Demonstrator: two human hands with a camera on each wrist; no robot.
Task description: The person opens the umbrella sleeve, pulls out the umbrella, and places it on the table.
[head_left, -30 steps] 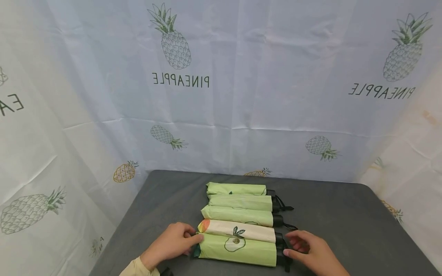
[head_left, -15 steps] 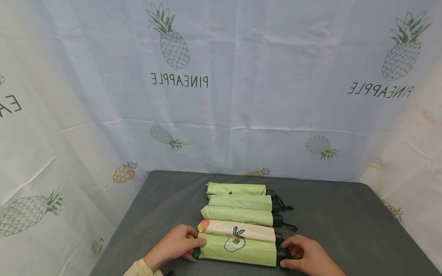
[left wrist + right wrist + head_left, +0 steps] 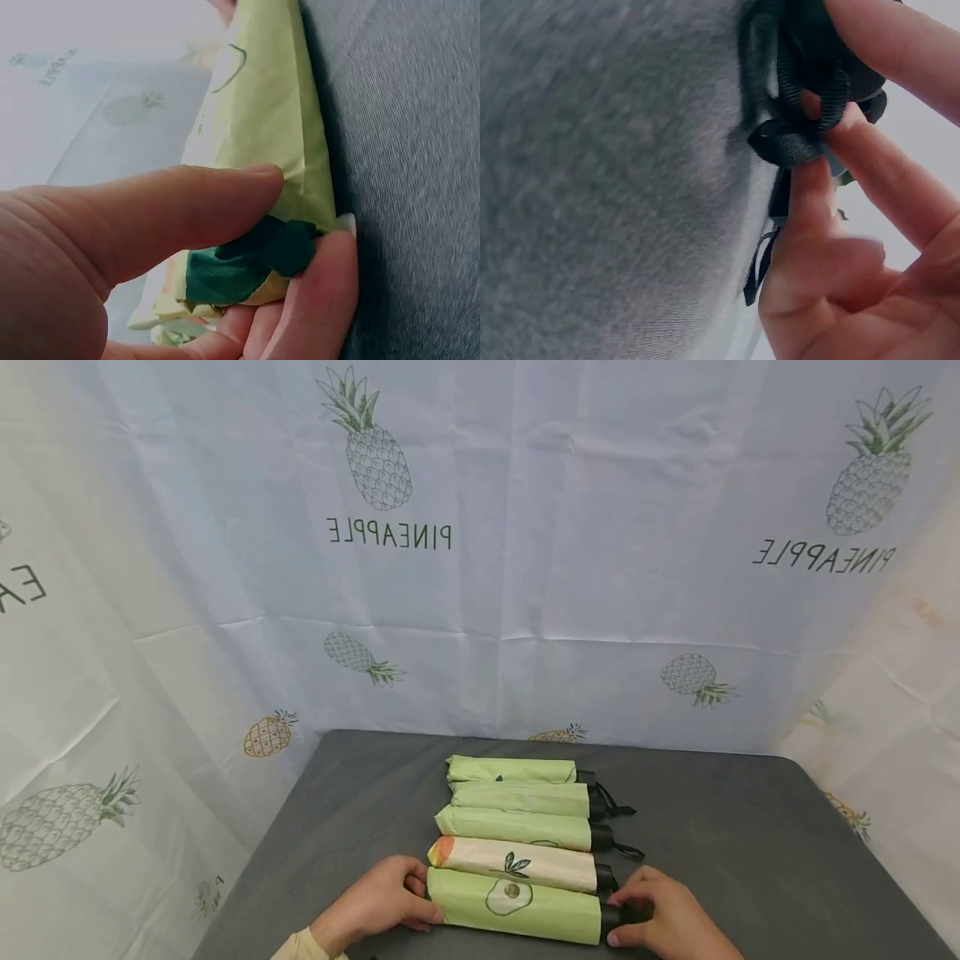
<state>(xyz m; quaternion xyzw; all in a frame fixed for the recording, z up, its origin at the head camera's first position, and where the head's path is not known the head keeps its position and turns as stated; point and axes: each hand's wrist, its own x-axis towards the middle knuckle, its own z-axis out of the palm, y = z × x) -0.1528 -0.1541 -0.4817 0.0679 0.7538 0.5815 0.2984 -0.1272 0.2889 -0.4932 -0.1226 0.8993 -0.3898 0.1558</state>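
Nearest the person lies a folded light-green umbrella (image 3: 517,906) with an avocado print. My left hand (image 3: 384,897) pinches its left end, thumb on top and fingers around the dark green strap (image 3: 247,259) seen in the left wrist view. At the other end, my right hand (image 3: 660,914) holds the black handle (image 3: 611,920) between thumb and fingers. The black wrist loop (image 3: 795,139) bunches against those fingers in the right wrist view. Just behind lies a cream folded umbrella (image 3: 551,864) with an orange patch and a leaf print.
Beyond the cream umbrella, three more light-green folded umbrellas (image 3: 517,828) lie side by side, black handles to the right, with loops (image 3: 628,852) trailing on the dark grey table (image 3: 735,827). A white pineapple-print curtain (image 3: 495,568) hangs behind and at both sides.
The right hand has moved slightly left onto the handle, and the left hand has come down around the umbrella's end. The near umbrella has shifted slightly toward the person.
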